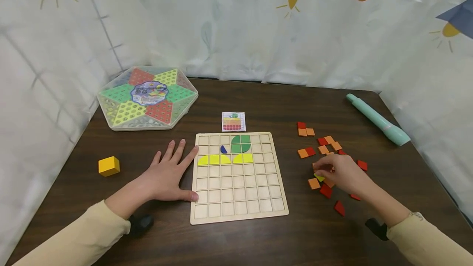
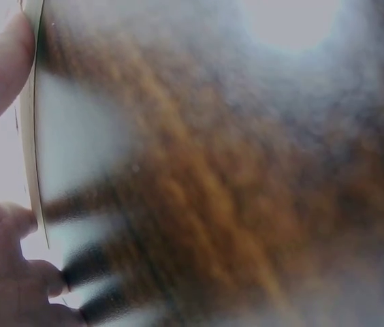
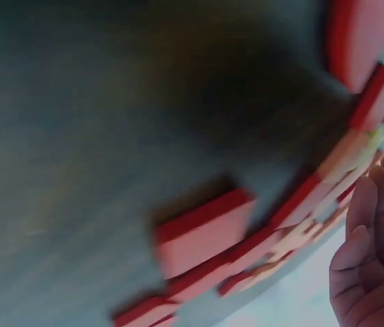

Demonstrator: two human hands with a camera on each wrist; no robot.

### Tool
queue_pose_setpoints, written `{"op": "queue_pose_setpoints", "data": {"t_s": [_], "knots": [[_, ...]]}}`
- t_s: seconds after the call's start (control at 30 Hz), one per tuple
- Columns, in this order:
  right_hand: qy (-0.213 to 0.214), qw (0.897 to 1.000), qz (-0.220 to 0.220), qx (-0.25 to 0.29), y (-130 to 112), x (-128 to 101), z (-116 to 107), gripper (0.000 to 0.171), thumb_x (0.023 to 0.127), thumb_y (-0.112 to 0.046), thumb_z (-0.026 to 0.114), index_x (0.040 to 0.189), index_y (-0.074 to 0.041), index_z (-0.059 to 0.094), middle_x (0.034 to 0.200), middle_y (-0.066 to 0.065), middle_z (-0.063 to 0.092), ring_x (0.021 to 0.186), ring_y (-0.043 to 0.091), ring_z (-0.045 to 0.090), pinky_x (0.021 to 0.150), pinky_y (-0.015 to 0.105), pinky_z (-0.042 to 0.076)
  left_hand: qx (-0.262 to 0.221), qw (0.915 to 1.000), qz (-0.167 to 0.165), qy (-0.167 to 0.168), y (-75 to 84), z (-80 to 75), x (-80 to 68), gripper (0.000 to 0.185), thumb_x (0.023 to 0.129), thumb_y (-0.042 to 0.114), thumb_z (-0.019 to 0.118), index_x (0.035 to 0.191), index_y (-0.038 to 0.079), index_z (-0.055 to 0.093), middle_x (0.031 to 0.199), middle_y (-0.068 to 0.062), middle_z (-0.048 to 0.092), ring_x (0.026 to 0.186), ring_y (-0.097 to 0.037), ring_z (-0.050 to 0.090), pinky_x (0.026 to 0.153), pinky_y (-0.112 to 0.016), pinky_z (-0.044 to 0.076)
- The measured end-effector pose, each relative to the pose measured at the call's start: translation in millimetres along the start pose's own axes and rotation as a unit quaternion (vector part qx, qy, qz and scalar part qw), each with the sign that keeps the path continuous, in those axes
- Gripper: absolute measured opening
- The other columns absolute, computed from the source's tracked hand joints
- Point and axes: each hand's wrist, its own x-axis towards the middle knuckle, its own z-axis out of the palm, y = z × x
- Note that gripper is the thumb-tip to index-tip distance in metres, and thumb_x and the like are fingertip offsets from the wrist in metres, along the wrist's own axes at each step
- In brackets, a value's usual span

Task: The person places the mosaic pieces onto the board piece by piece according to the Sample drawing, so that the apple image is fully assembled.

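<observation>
At the lower right of the head view, a small yellow piece sits under the fingertips of the right hand. The fingers curl down over it and seem to pinch it. It lies in a loose pile of red and orange tiles on the dark brown desk. The right wrist view is blurry, but it shows red tiles close up and the fingers at the lower right edge.

Left of the pile, in the middle of the frame, is a wooden grid board. Near its top are green pieces, a small blue piece and a row of yellow pieces. The left hand lies flat on the desk with its fingers spread wide and holds nothing. Its thumb and first finger touch the left edge of the board. The left wrist view shows that edge by the thumb.

Just above the board is a little pattern card. A yellow block sits at the far left, well apart from both hands. A six-sided game box is in the upper left. A long mint green tube lies at the upper right. A white curtain with pictures on it hangs behind the desk.
</observation>
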Motion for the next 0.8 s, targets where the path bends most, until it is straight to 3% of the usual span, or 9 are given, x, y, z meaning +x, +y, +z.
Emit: {"op": "queue_pose_setpoints", "data": {"t_s": [0.23, 0.57, 0.8], "knots": [[-0.006, 1.000, 0.016, -0.005, 15, -12, 3, 0.008, 0.089, -0.014, 0.079, 0.097, -0.013, 0.077, 0.083, -0.007, 0.067, 0.070, 0.006, 0.054, 0.060, 0.022, 0.049, 0.000, 1.0000, 0.003, -0.001, -0.5, -0.4, -0.3, 0.129, 0.071, 0.077, 0.075, 0.165, 0.011, 0.016, 0.169, -0.032, 0.004, 0.153, -0.059, 0.003, 0.112, -0.082, 0.013], [-0.006, 1.000, -0.004, -0.026, 8, -7, 6, 0.015, 0.089, -0.013, 0.079, 0.103, -0.009, 0.076, 0.088, -0.004, 0.064, 0.070, 0.008, 0.049, 0.058, 0.022, 0.044, -0.004, 1.0000, 0.002, 0.000, -1.1, 0.1, -1.4, 0.129, 0.071, 0.077, 0.076, 0.165, 0.011, 0.017, 0.168, -0.032, 0.005, 0.153, -0.059, 0.004, 0.112, -0.082, 0.013], [-0.010, 1.000, 0.007, -0.024, 7, -7, 5, 0.014, 0.087, -0.012, 0.081, 0.095, -0.013, 0.069, 0.085, -0.005, 0.064, 0.071, 0.008, 0.053, 0.060, 0.023, 0.048, -0.005, 1.0000, 0.000, -0.003, 0.5, -1.7, -1.5, 0.129, 0.071, 0.077, 0.075, 0.165, 0.011, 0.016, 0.169, -0.031, 0.004, 0.153, -0.059, 0.003, 0.112, -0.081, 0.013]]}}
